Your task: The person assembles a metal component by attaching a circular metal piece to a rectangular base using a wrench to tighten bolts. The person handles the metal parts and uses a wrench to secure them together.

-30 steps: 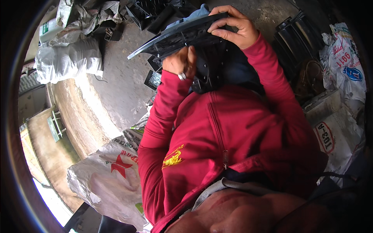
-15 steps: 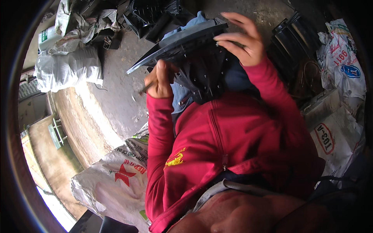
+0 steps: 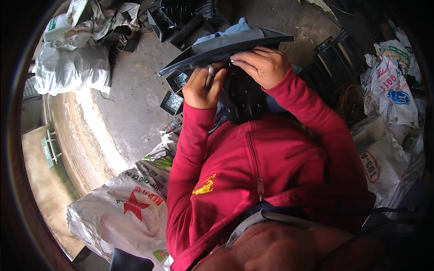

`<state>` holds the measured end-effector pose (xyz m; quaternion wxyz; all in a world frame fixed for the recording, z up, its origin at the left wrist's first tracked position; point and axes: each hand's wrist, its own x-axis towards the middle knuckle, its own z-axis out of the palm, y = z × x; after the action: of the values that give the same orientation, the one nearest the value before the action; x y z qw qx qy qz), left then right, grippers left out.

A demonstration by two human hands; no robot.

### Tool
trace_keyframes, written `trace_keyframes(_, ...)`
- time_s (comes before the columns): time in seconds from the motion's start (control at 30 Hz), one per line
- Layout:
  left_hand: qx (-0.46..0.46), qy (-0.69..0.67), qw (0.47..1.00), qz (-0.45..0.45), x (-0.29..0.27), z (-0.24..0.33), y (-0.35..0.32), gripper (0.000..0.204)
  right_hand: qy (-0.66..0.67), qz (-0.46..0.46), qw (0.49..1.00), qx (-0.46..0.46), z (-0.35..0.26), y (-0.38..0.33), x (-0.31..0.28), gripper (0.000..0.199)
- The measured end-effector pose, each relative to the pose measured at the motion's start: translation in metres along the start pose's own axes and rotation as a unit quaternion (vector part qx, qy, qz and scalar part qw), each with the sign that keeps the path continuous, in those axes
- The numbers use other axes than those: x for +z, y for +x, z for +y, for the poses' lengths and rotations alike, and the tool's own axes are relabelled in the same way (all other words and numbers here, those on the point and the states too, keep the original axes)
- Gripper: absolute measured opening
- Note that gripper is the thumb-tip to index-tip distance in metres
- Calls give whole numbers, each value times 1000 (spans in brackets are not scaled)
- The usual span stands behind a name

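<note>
A large black plastic part point(image 3: 226, 50) is propped in front of my body, its long flat rim tilted up to the right. Below the rim is its dark underside point(image 3: 242, 95), dotted with small shiny studs. My left hand point(image 3: 203, 88) is closed just under the rim, with a slim shiny metal tool point(image 3: 209, 76) between its fingers; its exact kind is unclear. My right hand point(image 3: 264, 67) is closed in a pinch under the same rim, close to the left. A tiny pale spot shows at its fingertips, too small to name.
Two small black bins point(image 3: 172, 103) of shiny metal fasteners stand on the floor point(image 3: 135, 90) beside my left wrist. Black plastic parts point(image 3: 181, 18) lie beyond. White sacks point(image 3: 122, 212) lie at left and right; dark curved pieces point(image 3: 337, 54) stand at the right.
The black part has shifted right and turned flatter. My left hand has moved right and up under its rim. My right hand has come down and left, its spread fingers closing into a pinch.
</note>
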<state>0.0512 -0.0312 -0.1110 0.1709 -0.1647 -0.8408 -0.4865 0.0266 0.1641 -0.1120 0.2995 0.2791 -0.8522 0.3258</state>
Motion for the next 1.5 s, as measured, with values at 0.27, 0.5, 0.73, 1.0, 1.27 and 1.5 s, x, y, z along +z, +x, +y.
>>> trace_keyframes(0.27,-213,-208,948,-109,-3,-4,14,21,9,11,1000,19,-8,-4,10,15)
trace_keyframes(0.5,-112,-14,992,-58,-3,-12,7,17,1,32,999,10,-9,-8,10,19)
trace_keyframes(0.73,6,233,972,-38,0,1,8,24,-116,-48,992,27,-13,-22,-4,38)
trace_keyframes(1.0,7,331,941,-66,8,6,19,31,-125,-35,990,57,-14,-27,13,34)
trace_keyframes(1.27,16,344,934,-94,10,7,14,28,-125,-19,991,46,-12,-30,18,27)
trace_keyframes(1.5,48,247,967,-42,12,-8,2,27,-119,-23,991,56,-15,-29,18,21)
